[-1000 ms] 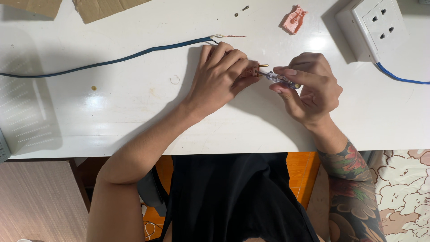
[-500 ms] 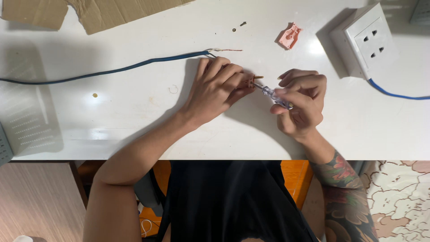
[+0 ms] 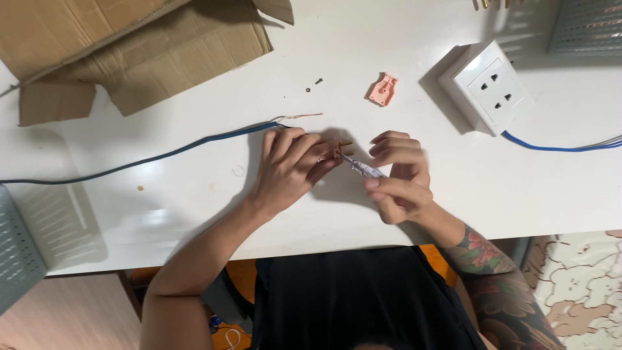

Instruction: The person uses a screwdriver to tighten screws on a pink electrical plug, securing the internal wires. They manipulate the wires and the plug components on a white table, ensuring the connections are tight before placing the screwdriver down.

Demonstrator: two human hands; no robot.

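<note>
White surface (image 3: 194, 214) seen from above, with your two hands meeting near its front edge. Your left hand (image 3: 291, 165) is curled around a small pink plug part (image 3: 335, 153), pinching it between fingertips so that its brass prongs point to the right; the part is held just above the surface, and whether it touches the surface cannot be told. Your right hand (image 3: 398, 178) is closed on a small screwdriver with a clear handle (image 3: 364, 168), the fingers blurred, and the tip of the tool meets the pink part. A dark blue cable (image 3: 129, 162) runs from the left edge of the surface to your left hand, where it ends in bare copper strands (image 3: 301, 116). Beyond your hands lie a loose pink cover piece (image 3: 383, 89) and two tiny screws (image 3: 314, 85), near each other. A white wall socket (image 3: 486, 87) sits farther right, with a blue wire (image 3: 557, 148) leaving it toward the right edge. Flattened brown cardboard (image 3: 149, 52) occupies the far left corner. Grey mesh baskets (image 3: 16, 253) stand at the left edge and the far right corner.
</note>
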